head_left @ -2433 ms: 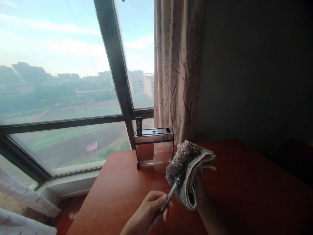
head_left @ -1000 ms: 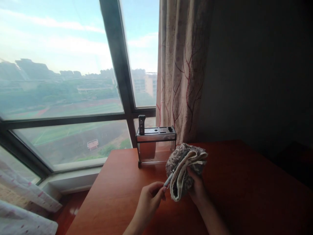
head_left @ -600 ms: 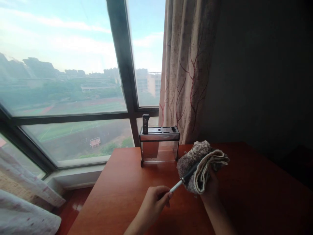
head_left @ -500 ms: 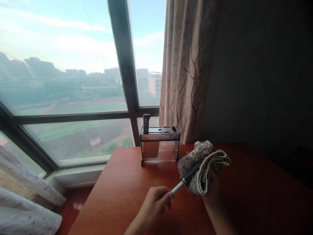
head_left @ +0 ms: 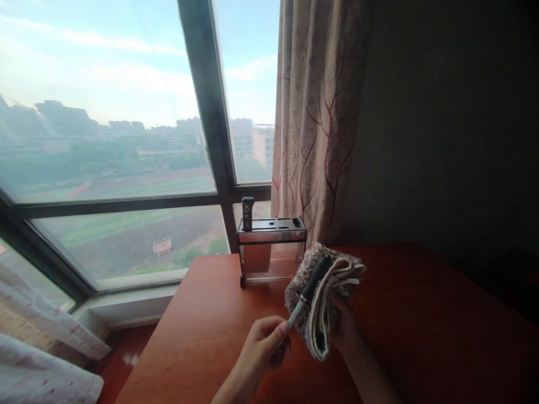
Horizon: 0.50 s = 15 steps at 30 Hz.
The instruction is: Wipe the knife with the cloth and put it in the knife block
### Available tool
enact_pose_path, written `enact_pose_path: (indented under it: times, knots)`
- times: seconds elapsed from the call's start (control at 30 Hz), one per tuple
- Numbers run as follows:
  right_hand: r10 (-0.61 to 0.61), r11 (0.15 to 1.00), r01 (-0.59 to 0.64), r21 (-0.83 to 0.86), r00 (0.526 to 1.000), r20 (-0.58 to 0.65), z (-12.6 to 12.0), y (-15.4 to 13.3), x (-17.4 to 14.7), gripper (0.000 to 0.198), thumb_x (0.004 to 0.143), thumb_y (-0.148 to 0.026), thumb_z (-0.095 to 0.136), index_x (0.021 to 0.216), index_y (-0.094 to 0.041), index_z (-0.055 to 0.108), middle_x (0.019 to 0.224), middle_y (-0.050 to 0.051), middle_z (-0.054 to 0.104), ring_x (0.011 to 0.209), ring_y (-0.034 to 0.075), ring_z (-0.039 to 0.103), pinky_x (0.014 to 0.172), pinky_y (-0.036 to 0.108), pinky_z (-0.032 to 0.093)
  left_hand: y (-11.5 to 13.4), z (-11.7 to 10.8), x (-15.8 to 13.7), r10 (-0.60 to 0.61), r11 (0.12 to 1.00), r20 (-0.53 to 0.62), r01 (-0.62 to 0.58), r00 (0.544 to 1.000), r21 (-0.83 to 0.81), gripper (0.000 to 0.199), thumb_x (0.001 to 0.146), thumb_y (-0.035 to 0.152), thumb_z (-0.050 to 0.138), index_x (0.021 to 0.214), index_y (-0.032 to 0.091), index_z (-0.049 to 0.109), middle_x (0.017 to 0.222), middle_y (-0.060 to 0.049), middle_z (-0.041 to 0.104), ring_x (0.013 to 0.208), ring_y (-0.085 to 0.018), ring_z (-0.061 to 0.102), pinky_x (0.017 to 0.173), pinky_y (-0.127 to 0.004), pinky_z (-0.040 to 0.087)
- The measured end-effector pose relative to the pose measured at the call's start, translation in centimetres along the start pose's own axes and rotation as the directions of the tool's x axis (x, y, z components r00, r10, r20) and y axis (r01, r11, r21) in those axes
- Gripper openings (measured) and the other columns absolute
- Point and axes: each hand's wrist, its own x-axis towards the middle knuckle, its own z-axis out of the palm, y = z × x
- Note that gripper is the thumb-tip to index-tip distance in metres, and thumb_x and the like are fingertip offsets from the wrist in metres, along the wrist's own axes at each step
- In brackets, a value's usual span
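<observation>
My left hand (head_left: 267,339) pinches the thin metal rod of a sharpening steel (head_left: 314,280). The steel's black handle points up and away to the right, with a metal collar where the rod begins. Around the handle lies a folded grey and white fluffy towel (head_left: 345,275). My right hand (head_left: 342,322) is closed on this towel from its right side; most of the fingers are hidden behind it. Just beyond the towel stands a clear-sided knife block (head_left: 272,233) with slots in its dark top. One black-handled knife (head_left: 247,214) sits upright in its left end.
Both hands are above a reddish-brown wooden table (head_left: 197,320). Behind the knife block hangs a beige curtain (head_left: 320,112) with a branch pattern, beside a large window (head_left: 105,140). White curtain cloth (head_left: 46,365) hangs at the lower left. A dark wall rises on the right.
The towel and my right hand have shifted left and slightly down, and the steel's handle now stands steeper. My left hand still pinches the rod. The view has turned slightly right.
</observation>
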Motion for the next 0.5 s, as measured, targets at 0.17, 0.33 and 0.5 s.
enact_pose_path:
  times: [0.17, 0.33, 0.5]
  knots:
    - [0.036, 0.999, -0.036, -0.031, 0.999, 0.016, 0.5, 0.8, -0.5, 0.028, 0.060, -0.035, 0.081, 0.082, -0.020, 0.071, 0.080, 0.003, 0.075, 0.073, 0.024, 0.069, 0.069, 0.035, 0.054, 1.1, 0.3, -0.4, 0.117, 0.979, -0.177, -0.144, 0.977, -0.144, 0.033, 0.078, 0.045, 0.063, 0.078, 0.011, 0.065, 0.050, 0.002, 0.053, 0.036, -0.002, 0.027, 0.037, -0.017, 0.013]
    - [0.065, 0.993, -0.054, -0.104, 0.992, 0.112, 1.1, 1.7, -1.1, 0.029, 0.059, -0.034, 0.082, 0.083, -0.020, 0.072, 0.081, 0.004, 0.075, 0.076, 0.025, 0.068, 0.076, 0.037, 0.051, 1.6, -0.5, -0.4, 0.186, 0.950, -0.293, -0.248, 0.938, -0.192, 0.028, 0.079, 0.038, 0.065, 0.090, 0.013, 0.067, 0.060, 0.001, 0.057, 0.044, -0.005, 0.037, 0.040, -0.016, 0.024]
    - [0.138, 0.974, -0.076, -0.216, 0.947, 0.289, 1.7, 2.7, -1.5, 0.036, 0.069, -0.037, 0.076, 0.098, -0.018, 0.070, 0.094, 0.007, 0.073, 0.094, 0.029, 0.065, 0.091, 0.044, 0.043, 0.8, -0.6, -0.4, 0.313, 0.943, -0.313, -0.333, 0.897, -0.012, 0.032, 0.080, 0.033, 0.064, 0.107, 0.019, 0.067, 0.083, -0.005, 0.067, 0.074, -0.017, 0.059, 0.066, -0.024, 0.047]
